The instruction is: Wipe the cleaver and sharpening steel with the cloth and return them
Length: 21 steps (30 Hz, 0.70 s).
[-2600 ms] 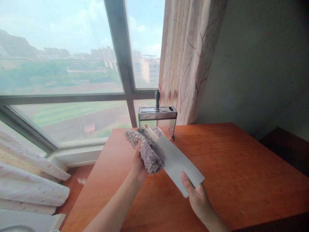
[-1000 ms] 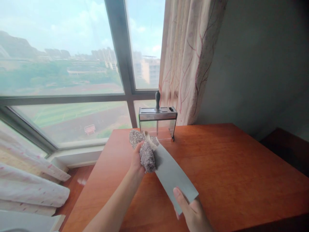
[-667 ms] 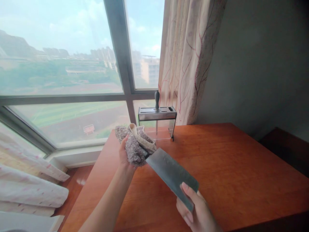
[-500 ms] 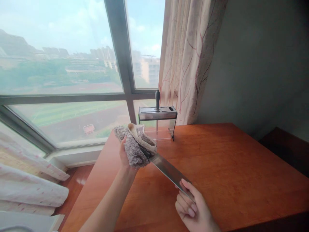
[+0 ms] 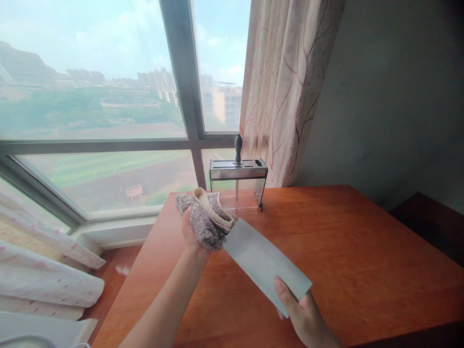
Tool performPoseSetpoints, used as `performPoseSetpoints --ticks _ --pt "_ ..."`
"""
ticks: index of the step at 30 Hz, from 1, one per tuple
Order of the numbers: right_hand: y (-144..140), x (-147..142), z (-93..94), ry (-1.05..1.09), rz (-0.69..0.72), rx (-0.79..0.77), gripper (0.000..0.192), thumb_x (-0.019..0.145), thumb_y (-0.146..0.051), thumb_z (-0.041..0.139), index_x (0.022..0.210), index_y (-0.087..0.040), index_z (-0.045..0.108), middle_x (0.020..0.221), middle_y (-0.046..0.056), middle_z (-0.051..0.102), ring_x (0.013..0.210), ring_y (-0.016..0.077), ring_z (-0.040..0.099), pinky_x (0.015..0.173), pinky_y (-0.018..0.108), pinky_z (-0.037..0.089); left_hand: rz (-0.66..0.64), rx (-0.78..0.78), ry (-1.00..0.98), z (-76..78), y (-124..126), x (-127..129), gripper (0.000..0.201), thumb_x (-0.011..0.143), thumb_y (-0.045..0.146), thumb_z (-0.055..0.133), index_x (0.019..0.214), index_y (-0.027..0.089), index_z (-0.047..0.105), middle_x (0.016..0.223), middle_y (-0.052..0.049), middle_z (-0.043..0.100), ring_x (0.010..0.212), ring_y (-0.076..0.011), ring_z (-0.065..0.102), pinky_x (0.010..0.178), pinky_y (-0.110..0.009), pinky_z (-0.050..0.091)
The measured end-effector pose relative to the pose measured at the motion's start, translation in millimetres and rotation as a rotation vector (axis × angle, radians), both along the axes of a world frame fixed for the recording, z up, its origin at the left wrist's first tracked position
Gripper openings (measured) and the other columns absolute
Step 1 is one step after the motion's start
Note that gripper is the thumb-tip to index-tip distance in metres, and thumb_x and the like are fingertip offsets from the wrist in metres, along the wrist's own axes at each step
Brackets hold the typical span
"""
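A cleaver with a broad, pale rectangular blade is held in the air over the table, its flat face turned up towards me. My right hand pinches the blade near its far end from the handle, thumb on top and fingers underneath. My left hand is closed round a fuzzy grey-brown towel with beige edging. The towel is bunched about the handle end of the cleaver and hides the handle.
A knife block with a metal top and clear sides stands at the back of the reddish wooden table, a dark knife handle upright in it. Behind are windows and a patterned curtain. White fabric hangs at the left.
The cleaver has turned from nearly edge-on to flat, so its whole face shows. My right hand has rolled with it, its thumb now on top of the blade. My left hand keeps the towel.
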State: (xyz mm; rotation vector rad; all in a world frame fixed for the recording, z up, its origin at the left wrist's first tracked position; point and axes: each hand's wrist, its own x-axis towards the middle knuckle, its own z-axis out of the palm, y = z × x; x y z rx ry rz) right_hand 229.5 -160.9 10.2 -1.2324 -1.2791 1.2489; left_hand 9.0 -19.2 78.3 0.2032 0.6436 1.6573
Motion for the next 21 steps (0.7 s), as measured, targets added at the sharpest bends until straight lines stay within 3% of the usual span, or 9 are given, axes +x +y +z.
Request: performPoseSetpoints --ticks 3,6,9,12,17,21 --pt "7 7 4.9 -0.307 0.114 0.354 0.032 0.092 -0.039 0.049 0.066 -0.02 0.055 0.055 -0.001 0.052 0.051 0.0138 0.052 0.05 0.026 0.04 0.025 0.025 -0.025 -4.7 1 3 0.028 0.084 0.037 0.051 0.095 0.015 0.066 0.083 -0.004 0.072 0.079 -0.0203 0.069 0.08 -0.033 0.055" --pt "16 7 14.1 -0.597 0.137 0.674 0.029 0.093 -0.026 0.045 0.067 -0.02 0.055 0.058 0.001 0.054 0.055 0.0139 0.052 0.054 0.027 0.037 0.052 0.04 0.072 -8.2 0 6 0.031 0.081 0.039 0.06 0.099 0.015 0.066 0.086 -0.005 0.072 0.08 -0.0204 0.069 0.078 -0.031 0.056" --pt "18 3 15.6 -0.73 0.191 0.785 0.026 0.093 -0.02 0.044 0.068 -0.019 0.054 0.059 0.001 0.053 0.055 0.0137 0.051 0.055 0.028 0.033 0.085 0.022 0.233 -10.7 -2 8 0.03 0.075 0.03 0.069 0.1 0.014 0.066 0.087 -0.004 0.073 0.076 -0.0185 0.069 0.075 -0.028 0.056" --pt "13 2 7.8 -0.542 0.159 0.6 0.029 0.093 -0.026 0.045 0.065 -0.02 0.052 0.057 0.0 0.051 0.054 0.0138 0.051 0.054 0.028 0.036 0.109 -0.01 0.35 -11.8 -3 7 0.027 0.069 0.019 0.072 0.095 0.013 0.066 0.08 -0.003 0.072 0.068 -0.0167 0.068 0.066 -0.025 0.055" --pt "6 4 4.9 0.093 -0.063 -0.039 0.039 0.088 -0.05 0.053 0.063 -0.021 0.048 0.049 -0.004 0.043 0.042 0.0116 0.042 0.041 0.025 0.033 0.005 -0.107 0.394 -5.6 -4 0 0.018 0.065 0.016 0.069 0.082 0.011 0.067 0.065 -0.002 0.069 0.054 -0.0165 0.065 0.052 -0.023 0.052" --pt "16 9 21.0 0.501 -0.122 -0.212 0.037 0.082 -0.047 0.064 0.064 -0.022 0.044 0.044 -0.009 0.034 0.036 0.0064 0.025 0.036 0.022 0.018 -0.174 -0.177 0.282 2.6 -8 -6 0.011 0.066 0.015 0.063 0.075 0.011 0.067 0.057 -0.004 0.067 0.056 -0.0213 0.067 0.055 -0.029 0.055"
